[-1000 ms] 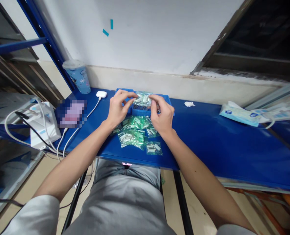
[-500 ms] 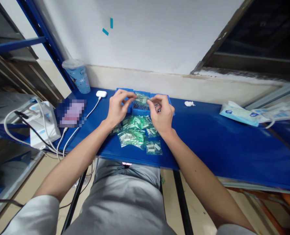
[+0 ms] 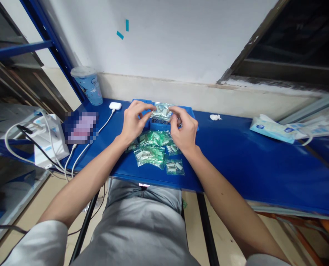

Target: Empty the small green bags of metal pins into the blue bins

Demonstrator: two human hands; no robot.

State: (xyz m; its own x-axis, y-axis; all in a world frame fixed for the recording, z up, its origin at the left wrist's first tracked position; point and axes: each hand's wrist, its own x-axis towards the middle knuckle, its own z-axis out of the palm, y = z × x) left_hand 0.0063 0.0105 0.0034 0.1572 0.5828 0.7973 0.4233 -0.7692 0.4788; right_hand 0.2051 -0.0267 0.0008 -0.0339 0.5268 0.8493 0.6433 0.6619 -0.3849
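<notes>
Between my two hands a small clear plastic bag (image 3: 161,109) with white and metallic pieces inside is held up over the blue bins (image 3: 191,111). My left hand (image 3: 134,120) pinches the bag's left edge between thumb and fingers. On the other side, my right hand (image 3: 185,129) has its fingers closed at the bag's right edge. Dark screw-like metal parts (image 3: 159,121) show in the bin below, partly covered by the bag and hands. Nearer to me lies a pile of similar greenish bags (image 3: 152,149), with one bag (image 3: 175,167) set apart at its right front.
Left on the blue table (image 3: 231,155) are a lidded blue cup (image 3: 88,87), a white charger (image 3: 115,106) with a cable, a blurred pink phone-like item (image 3: 82,127) and a white power strip (image 3: 49,140). Crumpled tissue (image 3: 215,117) and a tissue pack (image 3: 272,128) lie right.
The bag between my hands has turned and spread flatter, its pieces now showing more clearly. My right fingers have shifted up along its edge. My left hand has hardly moved.
</notes>
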